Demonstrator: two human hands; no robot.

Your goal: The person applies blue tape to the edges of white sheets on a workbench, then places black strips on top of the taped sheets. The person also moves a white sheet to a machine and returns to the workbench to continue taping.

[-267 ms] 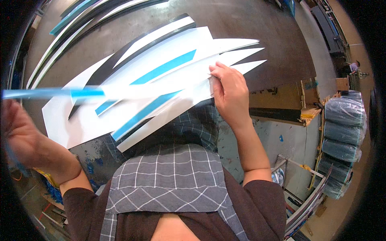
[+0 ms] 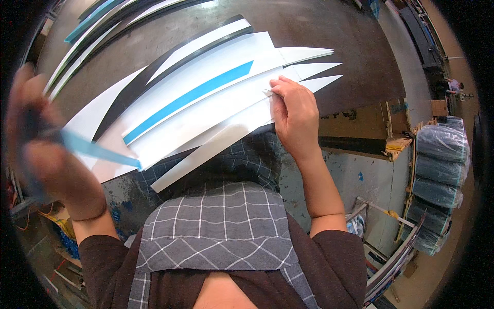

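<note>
- Dark desk over there, a white sheet near its edge.
- Along the sheet's near side lies a white strip; the right hand pinches narrowly at it.
- Left of the sheet, the blurred left hand grips a blue strip.
- Looks like strip-peeling; next calls for a steady pinch, I'd say.
- Beyond the sheet, curved strips; far right of it, wrapped bundles.

The table spans 10 to 2 o'clock. On it lie long strips at 10 o'clock and a white sheet at 11 o'clock.
</note>
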